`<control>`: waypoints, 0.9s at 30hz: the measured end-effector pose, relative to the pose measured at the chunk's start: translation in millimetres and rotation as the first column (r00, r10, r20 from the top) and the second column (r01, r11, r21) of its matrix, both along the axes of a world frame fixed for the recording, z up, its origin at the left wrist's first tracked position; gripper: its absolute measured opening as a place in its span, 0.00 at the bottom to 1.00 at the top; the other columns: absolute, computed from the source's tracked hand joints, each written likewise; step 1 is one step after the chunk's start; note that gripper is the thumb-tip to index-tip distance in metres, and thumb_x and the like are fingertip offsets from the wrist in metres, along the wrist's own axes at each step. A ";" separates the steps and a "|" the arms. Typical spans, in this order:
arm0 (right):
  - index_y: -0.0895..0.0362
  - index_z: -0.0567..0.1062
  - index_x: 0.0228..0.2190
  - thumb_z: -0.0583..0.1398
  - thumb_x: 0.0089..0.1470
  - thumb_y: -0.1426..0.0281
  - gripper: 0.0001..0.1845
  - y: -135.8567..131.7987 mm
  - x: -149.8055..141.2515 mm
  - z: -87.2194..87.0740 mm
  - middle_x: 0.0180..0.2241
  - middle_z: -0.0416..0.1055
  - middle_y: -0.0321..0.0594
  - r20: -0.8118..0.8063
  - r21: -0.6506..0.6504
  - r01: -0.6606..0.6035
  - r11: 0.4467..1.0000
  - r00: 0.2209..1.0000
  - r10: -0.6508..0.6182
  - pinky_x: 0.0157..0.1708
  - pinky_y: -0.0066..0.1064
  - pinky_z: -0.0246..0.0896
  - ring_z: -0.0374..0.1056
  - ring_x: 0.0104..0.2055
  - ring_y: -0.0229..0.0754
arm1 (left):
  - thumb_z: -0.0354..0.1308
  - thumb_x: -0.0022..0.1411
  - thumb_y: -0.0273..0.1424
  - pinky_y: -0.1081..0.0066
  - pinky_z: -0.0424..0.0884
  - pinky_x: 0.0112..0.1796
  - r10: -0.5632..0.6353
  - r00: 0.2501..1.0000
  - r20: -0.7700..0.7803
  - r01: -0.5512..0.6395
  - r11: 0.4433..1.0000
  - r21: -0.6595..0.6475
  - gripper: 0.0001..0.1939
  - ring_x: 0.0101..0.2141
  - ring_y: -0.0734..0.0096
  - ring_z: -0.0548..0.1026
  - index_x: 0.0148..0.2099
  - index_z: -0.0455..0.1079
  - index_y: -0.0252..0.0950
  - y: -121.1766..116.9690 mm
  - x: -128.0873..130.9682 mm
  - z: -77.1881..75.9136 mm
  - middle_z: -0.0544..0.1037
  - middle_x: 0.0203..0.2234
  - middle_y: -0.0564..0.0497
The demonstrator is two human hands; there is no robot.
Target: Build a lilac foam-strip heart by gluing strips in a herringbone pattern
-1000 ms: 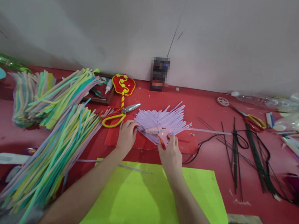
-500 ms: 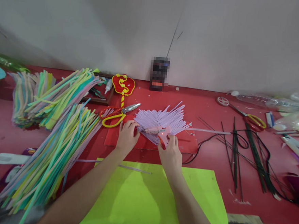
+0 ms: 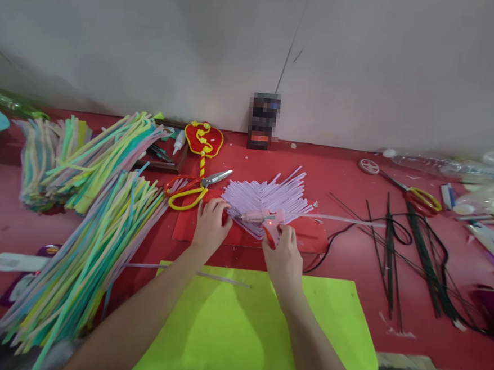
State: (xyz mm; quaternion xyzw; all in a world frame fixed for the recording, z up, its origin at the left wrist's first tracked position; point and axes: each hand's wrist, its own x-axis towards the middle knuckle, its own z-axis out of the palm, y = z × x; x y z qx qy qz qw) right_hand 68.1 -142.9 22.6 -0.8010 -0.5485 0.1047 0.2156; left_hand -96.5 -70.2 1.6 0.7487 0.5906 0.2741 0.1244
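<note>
My right hand [image 3: 283, 258] is wrapped round the handle of a pink hot glue gun [image 3: 272, 219]. Its nozzle points left, and a long clear glue stick [image 3: 338, 218] sticks out of its back. Beneath the gun, lavender pipe cleaners [image 3: 267, 195] lie side by side in a leaf-like, V-patterned shape on a red board [image 3: 311, 240]. At the left edge of that shape, close to the nozzle, my left hand [image 3: 211, 225] has its fingers bent and closed; what is between the fingertips is hidden.
Yellow-and-red-handled scissors [image 3: 189, 195] lie left of the shape. Bundles of coloured pipe cleaners [image 3: 85, 252] cover the left side. Dark green wires [image 3: 388, 257] and a black cord [image 3: 441, 243] lie right. A yellow-green sheet [image 3: 258, 326] is in front; a pixelated dark object [image 3: 263, 121] stands against the wall.
The glue gun and my right hand have shifted very slightly to the right. My left hand stays almost in the same place.
</note>
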 end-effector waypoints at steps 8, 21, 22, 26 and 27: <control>0.55 0.62 0.41 0.55 0.55 0.67 0.11 -0.6 1.1 -1.2 0.44 0.67 0.43 -0.003 0.003 -0.003 1.000 1.000 0.003 0.22 0.29 0.50 0.70 0.35 0.42 | 0.55 0.57 0.25 0.51 0.48 0.61 0.004 1.000 0.004 -0.004 1.000 -0.013 0.11 0.51 0.62 0.69 0.43 0.66 0.40 -0.9 1.3 1.1 0.72 0.46 0.49; 0.56 0.63 0.43 0.55 0.54 0.68 0.13 -5.9 3.5 -2.5 0.44 0.67 0.43 -0.008 0.027 0.023 0.999 1.000 -0.023 0.22 0.28 0.50 0.68 0.36 0.41 | 0.54 0.57 0.26 0.51 0.49 0.60 0.010 1.000 -0.011 -0.010 1.000 -0.017 0.10 0.50 0.61 0.69 0.43 0.66 0.40 -0.8 1.4 1.6 0.72 0.45 0.48; 0.56 0.63 0.43 0.55 0.54 0.68 0.13 -5.9 3.3 -2.3 0.44 0.67 0.43 -0.001 0.024 0.024 0.999 1.000 -0.024 0.22 0.27 0.50 0.68 0.35 0.41 | 0.55 0.57 0.26 0.51 0.49 0.60 0.011 1.000 -0.010 -0.011 1.000 -0.015 0.10 0.50 0.61 0.69 0.43 0.66 0.40 -0.9 1.6 1.6 0.72 0.45 0.48; 0.56 0.64 0.43 0.56 0.53 0.69 0.14 -6.0 2.4 -1.2 0.43 0.67 0.43 0.030 0.016 0.026 1.000 0.999 -0.026 0.22 0.27 0.51 0.68 0.34 0.40 | 0.55 0.57 0.26 0.50 0.48 0.60 0.012 1.000 -0.009 -0.012 1.000 -0.017 0.11 0.50 0.62 0.70 0.44 0.66 0.40 -0.7 2.1 0.6 0.72 0.45 0.48; 0.56 0.64 0.43 0.56 0.53 0.69 0.14 -6.1 2.3 -1.1 0.43 0.67 0.43 0.036 0.019 0.023 1.000 0.999 -0.024 0.22 0.27 0.50 0.68 0.34 0.40 | 0.56 0.57 0.26 0.50 0.48 0.61 0.013 1.000 -0.011 -0.013 1.000 -0.019 0.11 0.50 0.62 0.70 0.44 0.66 0.40 -0.6 2.1 0.3 0.72 0.45 0.48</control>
